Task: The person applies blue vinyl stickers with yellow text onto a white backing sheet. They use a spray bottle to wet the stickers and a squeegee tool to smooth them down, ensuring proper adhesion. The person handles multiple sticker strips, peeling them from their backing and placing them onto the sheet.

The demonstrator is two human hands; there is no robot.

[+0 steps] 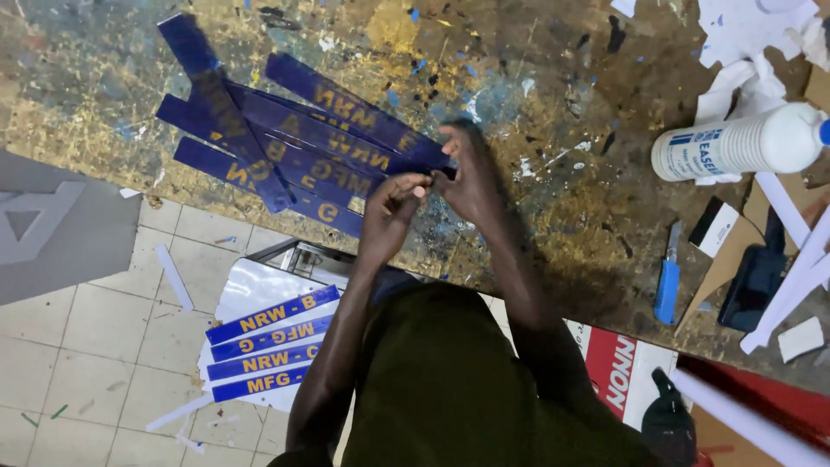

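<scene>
Centre of frame: left hand (391, 207) and right hand (471, 177) meet at the near end of a fan of dark blue strips (294, 147) with gold lettering. Both hands have fingers pinched together on the end of one strip; the exact strip cannot be told. The fan spreads from centre toward upper left on the paint-spattered bench (536, 112).

Right of frame: white bottle (743, 143) lying on its side; blue knife (667, 285) below it, well apart from the hands.

Lower left: four more strips (268, 346) lie flat on a white sheet (251, 290) over the tiled floor (95, 346).
</scene>
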